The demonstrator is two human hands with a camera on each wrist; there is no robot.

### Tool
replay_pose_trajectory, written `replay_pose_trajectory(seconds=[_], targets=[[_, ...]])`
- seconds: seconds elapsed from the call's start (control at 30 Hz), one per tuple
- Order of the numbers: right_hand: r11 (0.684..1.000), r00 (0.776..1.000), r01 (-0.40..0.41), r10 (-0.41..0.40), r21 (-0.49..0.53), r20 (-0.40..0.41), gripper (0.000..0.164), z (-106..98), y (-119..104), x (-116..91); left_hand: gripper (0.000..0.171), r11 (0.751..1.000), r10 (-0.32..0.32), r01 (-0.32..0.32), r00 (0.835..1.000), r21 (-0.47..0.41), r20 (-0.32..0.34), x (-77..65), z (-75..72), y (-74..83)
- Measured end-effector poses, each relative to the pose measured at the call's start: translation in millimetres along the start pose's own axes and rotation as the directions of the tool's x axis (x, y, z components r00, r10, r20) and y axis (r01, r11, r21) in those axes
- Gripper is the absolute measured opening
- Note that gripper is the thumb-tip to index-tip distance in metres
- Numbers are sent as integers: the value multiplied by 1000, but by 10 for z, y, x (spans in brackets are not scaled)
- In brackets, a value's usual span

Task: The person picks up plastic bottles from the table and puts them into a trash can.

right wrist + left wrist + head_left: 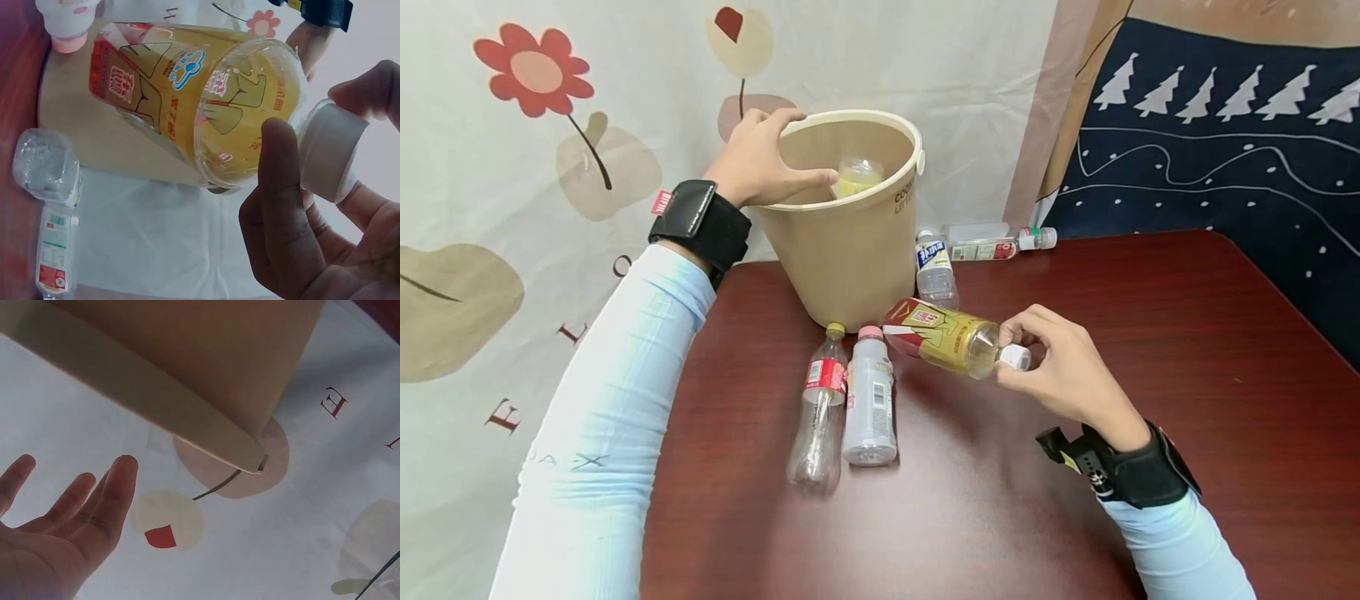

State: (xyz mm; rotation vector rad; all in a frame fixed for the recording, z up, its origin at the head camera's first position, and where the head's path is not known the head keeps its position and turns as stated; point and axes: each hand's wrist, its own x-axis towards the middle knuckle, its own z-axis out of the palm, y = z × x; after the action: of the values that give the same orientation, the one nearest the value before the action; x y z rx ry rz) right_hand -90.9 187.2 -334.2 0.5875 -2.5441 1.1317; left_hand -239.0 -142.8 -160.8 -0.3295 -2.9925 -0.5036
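My right hand point(1071, 367) pinches a plastic bottle with a yellow and red label point(943, 337) at its white cap point(332, 150) and neck. The bottle is tilted above the table, its base end towards the beige bucket point(850, 258). My left hand point(760, 162) is at the bucket's rim, its thumb stretched over the opening. In the left wrist view its fingers point(115, 494) are loosely extended and stand apart from the rim point(156, 394). Inside the bucket shows part of a clear bottle with something yellow point(859, 177); the rest is hidden.
Before the bucket lie a clear bottle with a red label point(820, 408) and a whitish bottle with a pink cap point(871, 400). Two more clear bottles, one with a blue label point(934, 262) and another point(985, 246), lie to its right. A printed cloth point(977, 108) hangs behind.
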Motion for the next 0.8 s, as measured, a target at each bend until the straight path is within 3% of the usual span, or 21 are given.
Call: replay_pose_trajectory(seconds=[0.3, 0.43, 0.53, 0.6, 0.7, 0.77, 0.8], targets=[[999, 1000, 3, -3, 36, 23, 24, -2, -1, 12, 84, 1000, 6, -6, 1000, 11, 11, -48, 29, -62], [998, 1000, 5, -6, 55, 28, 24, -3, -5, 11, 78, 999, 32, -32, 999, -13, -37, -93, 35, -72], [997, 999, 1, -4, 78, 32, 24, -1, -10, 12, 70, 994, 72, -81, 990, -71, -119, -196, 43, -55], [996, 1000, 0, -3, 88, 30, 24, -2, -14, 16, 64, 983, 107, -134, 974, -126, -200, -296, 61, -41], [994, 1000, -3, 0, 112, 25, 24, -9, -12, 17, 55, 949, 146, -226, 933, -222, -328, -462, 121, -33], [992, 1000, -1, -1, 128, 16, 25, -19, -14, 21, 49, 908, 156, -293, 899, -299, -408, -579, 197, -51], [990, 1000, 1, -2, 139, 10, 25, -24, -18, 21, 47, 875, 165, -340, 878, -343, -449, -637, 250, -68]])
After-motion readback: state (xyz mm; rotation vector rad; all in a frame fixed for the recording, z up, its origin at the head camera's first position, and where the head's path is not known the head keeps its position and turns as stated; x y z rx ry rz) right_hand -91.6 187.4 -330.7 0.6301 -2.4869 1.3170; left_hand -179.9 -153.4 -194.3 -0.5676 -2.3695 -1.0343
